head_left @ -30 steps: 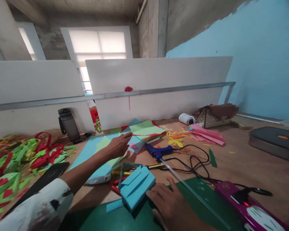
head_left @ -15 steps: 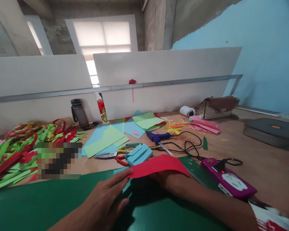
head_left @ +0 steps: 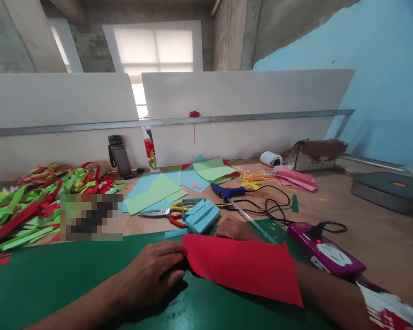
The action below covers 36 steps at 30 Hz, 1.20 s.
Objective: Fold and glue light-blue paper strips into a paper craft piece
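A sheet of red paper [head_left: 241, 266] is raised above the green board, its left end curving downward. My left hand [head_left: 154, 275] is closed on that left end, with thumb and fingertips at the paper's edge. Beyond the sheet, my right hand [head_left: 236, 228] is curled; the paper covers its lower part and some of the forearm. What the right fingers hold, if anything, is hidden. Close to the right knuckles sits a folded light-blue paper box [head_left: 203, 216]. Scissors with red handles [head_left: 176, 221] lie beside the box, next to a yellow-handled tool [head_left: 184, 205].
A blue glue gun [head_left: 229, 191] with a clear glue stick lies behind my right hand. Its black cable runs towards a purple power strip [head_left: 330, 252]. Green paper sheets [head_left: 158, 195] lie mid-table. Paper strips [head_left: 27, 211] pile up at left, near a grey bottle [head_left: 119, 158].
The red paper has come nearer and tilted to show more of its face. My right hand's knuckles now appear beyond it. My left hand still grips its left end.
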Each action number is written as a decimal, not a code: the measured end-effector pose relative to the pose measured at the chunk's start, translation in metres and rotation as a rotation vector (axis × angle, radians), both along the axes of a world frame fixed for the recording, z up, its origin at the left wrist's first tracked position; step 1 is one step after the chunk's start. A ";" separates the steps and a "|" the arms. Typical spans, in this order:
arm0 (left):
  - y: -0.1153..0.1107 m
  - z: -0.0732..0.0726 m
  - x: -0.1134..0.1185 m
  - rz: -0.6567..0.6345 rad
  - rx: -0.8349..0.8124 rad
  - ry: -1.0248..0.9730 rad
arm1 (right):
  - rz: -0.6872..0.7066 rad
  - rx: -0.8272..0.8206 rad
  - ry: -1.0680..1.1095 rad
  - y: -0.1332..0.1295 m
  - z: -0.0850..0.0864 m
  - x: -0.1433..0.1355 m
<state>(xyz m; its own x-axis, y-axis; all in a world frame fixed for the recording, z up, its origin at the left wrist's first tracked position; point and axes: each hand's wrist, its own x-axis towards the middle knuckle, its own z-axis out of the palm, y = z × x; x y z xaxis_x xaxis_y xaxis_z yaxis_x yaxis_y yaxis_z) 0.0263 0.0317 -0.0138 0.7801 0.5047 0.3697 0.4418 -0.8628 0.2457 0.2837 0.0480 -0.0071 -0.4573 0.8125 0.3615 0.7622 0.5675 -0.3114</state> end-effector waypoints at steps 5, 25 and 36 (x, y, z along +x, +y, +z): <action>0.015 -0.011 -0.011 -0.034 0.071 -0.130 | 0.094 -0.126 0.052 0.010 0.002 0.004; 0.032 0.002 -0.045 0.128 0.063 0.019 | 0.759 -0.382 0.084 -0.024 0.025 -0.005; -0.044 0.041 0.006 0.531 -1.428 -0.477 | 0.227 -0.641 0.772 -0.041 0.026 -0.022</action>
<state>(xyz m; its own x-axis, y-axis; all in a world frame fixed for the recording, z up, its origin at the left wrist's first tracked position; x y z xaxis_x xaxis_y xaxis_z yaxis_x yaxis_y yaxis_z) 0.0324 -0.0121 0.0277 0.3676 0.7993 -0.4753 0.2533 0.4057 0.8782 0.2614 0.0067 0.0191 -0.4504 0.8799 0.1512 0.1211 0.2280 -0.9661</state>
